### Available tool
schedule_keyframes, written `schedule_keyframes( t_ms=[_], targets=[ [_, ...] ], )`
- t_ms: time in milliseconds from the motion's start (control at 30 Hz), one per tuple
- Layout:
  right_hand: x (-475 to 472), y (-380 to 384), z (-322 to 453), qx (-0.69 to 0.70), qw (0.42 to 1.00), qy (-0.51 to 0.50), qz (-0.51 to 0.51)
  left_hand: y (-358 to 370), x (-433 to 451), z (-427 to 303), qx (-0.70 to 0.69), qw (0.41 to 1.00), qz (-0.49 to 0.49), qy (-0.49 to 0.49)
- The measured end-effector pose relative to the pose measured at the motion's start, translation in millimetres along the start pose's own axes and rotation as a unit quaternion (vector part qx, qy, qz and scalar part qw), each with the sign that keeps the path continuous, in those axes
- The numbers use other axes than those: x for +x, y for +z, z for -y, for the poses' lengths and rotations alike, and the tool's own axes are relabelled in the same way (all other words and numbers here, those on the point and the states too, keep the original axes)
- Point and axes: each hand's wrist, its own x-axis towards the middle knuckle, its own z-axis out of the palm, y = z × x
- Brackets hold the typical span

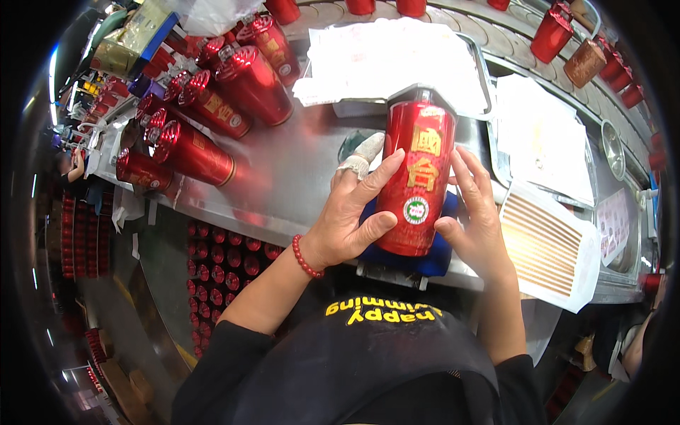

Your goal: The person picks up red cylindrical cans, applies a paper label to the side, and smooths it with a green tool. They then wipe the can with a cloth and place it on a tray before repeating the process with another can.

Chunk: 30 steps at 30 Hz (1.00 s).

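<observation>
A glossy red bottle (417, 180) with gold characters and a round green-and-white emblem lies tilted in front of me, on a blue cloth-covered rest (449, 260). My left hand (356, 207) holds its left side, thumb and index finger laid over the edge. Pale finger covers (366, 153) wrap another finger of that hand, and red beads (305, 260) circle the wrist. From the right, my right hand (475, 218) steadies the bottle with thumb and fingertips along its edge. The right hand's other fingers are partly hidden.
Several red bottles (255, 85) stand at the left of the metal table (276, 175). White sheets (393, 58) lie on a tray beyond, with more sheets (539, 138) at right. A gold-striped sheet (547, 244) overhangs the front edge. Behind runs a conveyor (483, 32) carrying bottles.
</observation>
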Motion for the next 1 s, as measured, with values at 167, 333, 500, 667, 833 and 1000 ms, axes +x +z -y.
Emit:
schedule_keyframes(
  t_ms=[167,333,500,667,833,1000],
  targets=[
    [16,-6,11,-0.056,0.998,-0.008,-0.003,-4,13,0,0.055,0.998,0.015,-0.003],
    [34,-6,10,-0.063,0.997,-0.002,-0.042,-2,45,1,-0.039,0.996,-0.053,-0.061],
    [54,-7,4,-0.03,0.998,0.029,-0.056,3,66,20,-0.112,0.988,-0.027,-0.107],
    [60,-10,1,-0.03,0.997,0.035,-0.058,6,75,21,-0.19,0.967,-0.027,-0.166],
    [74,-12,2,-0.02,0.994,0.075,-0.078,4,92,19,-0.232,0.948,-0.02,-0.215],
    [79,-12,-4,0.074,0.983,0.154,-0.07,3,96,23,-0.299,0.925,-0.026,-0.233]
  ],
)
